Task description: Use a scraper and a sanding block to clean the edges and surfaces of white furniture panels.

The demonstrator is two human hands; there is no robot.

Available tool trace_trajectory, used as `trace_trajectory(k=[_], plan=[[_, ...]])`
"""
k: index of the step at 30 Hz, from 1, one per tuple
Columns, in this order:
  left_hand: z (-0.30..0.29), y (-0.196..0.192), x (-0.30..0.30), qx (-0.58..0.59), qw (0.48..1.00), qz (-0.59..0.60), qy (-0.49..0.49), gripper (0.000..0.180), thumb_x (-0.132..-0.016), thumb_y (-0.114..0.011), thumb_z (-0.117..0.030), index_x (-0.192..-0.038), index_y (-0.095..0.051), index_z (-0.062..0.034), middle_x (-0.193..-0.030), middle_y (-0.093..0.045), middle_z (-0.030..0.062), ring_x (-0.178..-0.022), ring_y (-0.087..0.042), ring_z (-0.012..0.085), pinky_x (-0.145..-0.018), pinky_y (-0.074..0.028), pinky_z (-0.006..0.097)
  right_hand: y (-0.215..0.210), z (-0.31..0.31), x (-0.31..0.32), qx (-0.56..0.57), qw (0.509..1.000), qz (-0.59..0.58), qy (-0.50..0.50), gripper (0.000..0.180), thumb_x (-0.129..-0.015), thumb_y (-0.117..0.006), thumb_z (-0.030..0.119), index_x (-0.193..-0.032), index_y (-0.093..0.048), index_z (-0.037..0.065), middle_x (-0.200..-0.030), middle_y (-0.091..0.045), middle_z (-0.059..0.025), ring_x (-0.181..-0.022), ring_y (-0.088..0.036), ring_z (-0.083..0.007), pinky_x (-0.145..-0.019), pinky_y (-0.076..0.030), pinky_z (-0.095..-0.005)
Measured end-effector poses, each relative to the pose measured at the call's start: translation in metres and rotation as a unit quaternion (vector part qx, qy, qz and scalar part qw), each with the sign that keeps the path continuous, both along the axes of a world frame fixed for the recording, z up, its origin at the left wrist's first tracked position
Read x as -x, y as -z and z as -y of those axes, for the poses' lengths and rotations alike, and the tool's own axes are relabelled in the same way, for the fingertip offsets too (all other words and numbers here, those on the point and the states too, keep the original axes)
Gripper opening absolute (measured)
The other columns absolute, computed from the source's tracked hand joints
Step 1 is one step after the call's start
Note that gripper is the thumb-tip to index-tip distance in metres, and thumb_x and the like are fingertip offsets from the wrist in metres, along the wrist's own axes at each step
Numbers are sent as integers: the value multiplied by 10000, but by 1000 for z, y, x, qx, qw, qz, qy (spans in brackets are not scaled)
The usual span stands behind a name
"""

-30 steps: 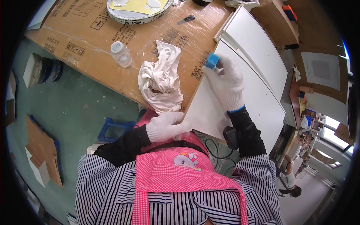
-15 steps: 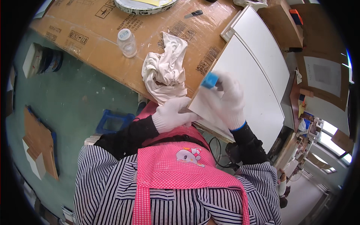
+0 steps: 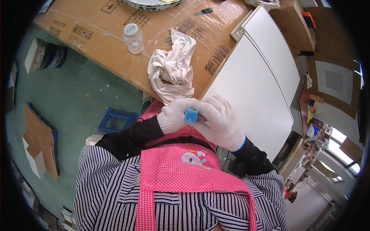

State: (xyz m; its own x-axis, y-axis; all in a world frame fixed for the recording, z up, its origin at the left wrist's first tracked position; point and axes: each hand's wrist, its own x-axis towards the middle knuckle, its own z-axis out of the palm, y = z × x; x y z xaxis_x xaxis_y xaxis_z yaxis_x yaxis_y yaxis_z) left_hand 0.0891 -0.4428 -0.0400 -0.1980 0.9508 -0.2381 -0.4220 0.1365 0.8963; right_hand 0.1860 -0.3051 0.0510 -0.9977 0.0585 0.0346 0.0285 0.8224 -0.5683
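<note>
Both my hands wear white knit gloves and meet at the near corner of a white panel point(image 3: 246, 82). My right hand point(image 3: 221, 123) has its fingers closed on a small blue block point(image 3: 191, 116), which is at the panel's near edge. Close beside it on the left, my left hand point(image 3: 173, 116) is curled around the panel's near left corner. The right hand and the block partly hide its fingertips and the corner. Just beyond my left hand, a crumpled white cloth point(image 3: 172, 67) lies on the cardboard-covered table point(image 3: 104, 54).
A clear plastic bottle point(image 3: 133, 39) with a white lid stands left of the cloth. A dark-bladed scraper point(image 3: 203, 11) and a round, paint-marked lid point(image 3: 154, 5) lie farther back. Another white panel point(image 3: 275, 46) is at the right. A blue stool point(image 3: 117, 120) stands on the green floor.
My right hand has moved left and toward me with the blue block, from the panel's left edge to its near corner beside my left hand. The left hand has barely moved.
</note>
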Motion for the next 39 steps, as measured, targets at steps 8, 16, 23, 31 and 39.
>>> trace_trajectory(k=[8, 16, 23, 31, 39], plan=[[-5, -5, 5, 78, 995, 49, 43, 222, -925, -660, -98, -1126, -647, -4, -955, -730, 91, -779, -704, 147, -724, -574, 290, 7, -12, 4, -22, 997, -32, 66, 390, -676, -809, 118, -1028, -642, 112, -904, -633, -67, -855, -633, -287, -756, -505, -403], [-4, -1, 2, 73, 992, 86, 65, 279, -924, -701, -190, -1121, -655, 3, -922, -698, 64, -778, -643, 109, -738, -539, 266, 9, -69, 27, -99, 973, -74, 195, 360, -732, -814, 105, -1055, -655, 94, -879, -649, -74, -772, -637, -238, -717, -525, -353], [-3, -6, 8, 79, 990, 94, 74, 386, -978, -638, -361, -1040, -676, 18, -862, -702, 75, -724, -646, 121, -683, -539, 276, 15, -82, 12, 56, 968, -63, 236, 357, -784, -818, 78, -1100, -654, 61, -984, -703, -73, -811, -670, -185, -757, -548, -314], [-6, -7, 9, 87, 989, 88, 86, 412, -1005, -592, -386, -1025, -673, 18, -892, -717, 72, -718, -651, 112, -679, -549, 270, 20, -84, 22, -130, 981, -85, 119, 360, -780, -800, 34, -1101, -645, 80, -1007, -709, -99, -872, -695, -238, -821, -545, -330], [-6, -4, 13, 82, 990, 80, 78, 450, -1019, -560, -422, -1023, -674, 13, -888, -716, 67, -711, -651, 117, -675, -546, 265, 12, -98, 54, 195, 926, -108, 303, 278, -857, -771, 74, -1089, -630, 15, -918, -695, -33, -820, -633, -85, -750, -515, -259]])
